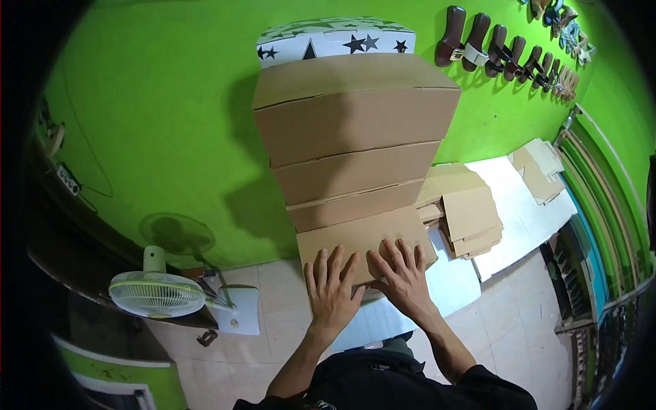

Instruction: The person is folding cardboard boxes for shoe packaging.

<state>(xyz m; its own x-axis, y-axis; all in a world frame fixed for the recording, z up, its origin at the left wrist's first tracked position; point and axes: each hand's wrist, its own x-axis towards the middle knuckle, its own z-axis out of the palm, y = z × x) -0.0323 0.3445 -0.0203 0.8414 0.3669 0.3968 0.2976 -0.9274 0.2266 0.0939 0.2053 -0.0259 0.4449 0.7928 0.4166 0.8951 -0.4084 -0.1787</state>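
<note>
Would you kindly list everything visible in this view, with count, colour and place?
cardboard boxes: four, brown, stacked in the centre against the wall
star-patterned box: one, white with black stars, behind the top of the stack
flattened cardboard: a pile, brown, on the floor right of the stack
white sheets: several, on the floor at right
sandals: a row, dark, on the green wall at upper right
fan: one, pale green, lower left
left hand: flat on the lowest box
right hand: flat on the lowest box, beside the left
</note>
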